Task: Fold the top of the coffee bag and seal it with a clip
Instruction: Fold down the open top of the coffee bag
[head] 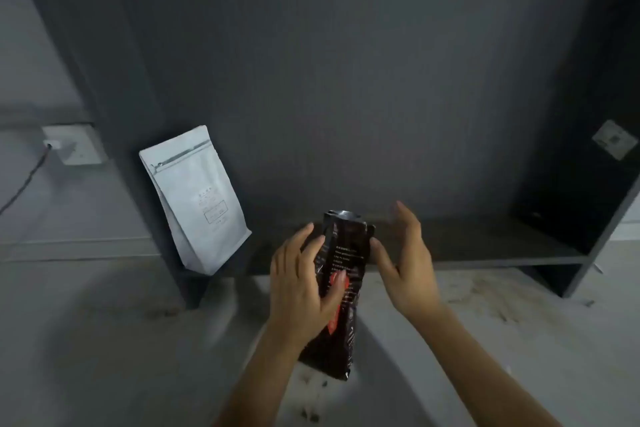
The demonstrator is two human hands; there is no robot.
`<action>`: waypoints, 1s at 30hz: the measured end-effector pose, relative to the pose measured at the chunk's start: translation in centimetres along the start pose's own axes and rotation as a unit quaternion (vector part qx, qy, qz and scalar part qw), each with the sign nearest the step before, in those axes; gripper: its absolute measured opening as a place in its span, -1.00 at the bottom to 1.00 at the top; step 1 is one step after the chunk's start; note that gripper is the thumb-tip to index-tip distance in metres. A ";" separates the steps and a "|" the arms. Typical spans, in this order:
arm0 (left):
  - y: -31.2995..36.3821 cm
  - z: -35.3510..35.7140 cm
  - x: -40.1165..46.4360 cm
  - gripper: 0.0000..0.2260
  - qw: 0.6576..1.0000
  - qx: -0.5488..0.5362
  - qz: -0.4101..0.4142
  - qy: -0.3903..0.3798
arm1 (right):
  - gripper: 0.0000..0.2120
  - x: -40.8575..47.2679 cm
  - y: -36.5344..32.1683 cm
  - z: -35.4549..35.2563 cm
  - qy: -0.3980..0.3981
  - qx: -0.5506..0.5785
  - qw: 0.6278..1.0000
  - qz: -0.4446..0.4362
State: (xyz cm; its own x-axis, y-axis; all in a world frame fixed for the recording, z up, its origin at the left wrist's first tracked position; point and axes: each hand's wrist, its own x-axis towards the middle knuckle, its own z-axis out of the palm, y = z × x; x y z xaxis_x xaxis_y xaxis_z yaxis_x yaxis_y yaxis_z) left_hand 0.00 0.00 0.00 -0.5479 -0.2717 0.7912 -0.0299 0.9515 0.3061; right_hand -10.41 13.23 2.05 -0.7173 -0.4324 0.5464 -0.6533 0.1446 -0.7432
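Note:
A black coffee bag [346,250] with red and white print stands upright in front of me, its top unfolded and slightly open. My left hand [301,284] grips the bag's left side and front, thumb across the print. To the right of the bag's top, my right hand [405,260] is spread open, with only the thumb near or touching the bag's upper right edge. No clip is in view.
A white coffee bag [197,198] leans against the dark grey cabinet [346,80] on its low shelf [485,246] at the left. A wall socket [74,146] with a cable is at the far left. The pale floor is speckled with dirt.

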 end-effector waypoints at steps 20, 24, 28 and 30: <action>1.8 3.3 -2.8 -0.24 0.917 -0.151 -0.355 -0.098 | -0.75 -1.2 -0.3 1.9 -0.094 -0.034 0.991 0.089; 0.8 1.8 -2.8 -0.48 0.884 -0.261 -0.362 -0.140 | -0.62 -1.0 -0.4 -0.2 -0.145 0.024 0.987 0.065; -0.3 0.2 -2.0 -0.52 0.840 -0.341 -0.373 -0.199 | -0.64 -0.4 -0.3 -2.2 -0.001 0.106 0.988 0.110; -0.4 -0.5 -1.5 -0.57 0.822 -0.355 -0.379 -0.233 | -0.74 -0.1 0.6 -2.7 0.026 0.087 0.988 0.124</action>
State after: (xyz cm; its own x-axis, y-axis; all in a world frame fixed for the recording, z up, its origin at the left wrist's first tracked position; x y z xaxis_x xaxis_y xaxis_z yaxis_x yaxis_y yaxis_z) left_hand 1.25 -0.06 -1.05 -0.8622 -0.5065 -0.0074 -0.1057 0.1657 0.9805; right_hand -11.38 15.77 2.62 -0.8642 -0.3561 0.3555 -0.4083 0.0837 -0.9090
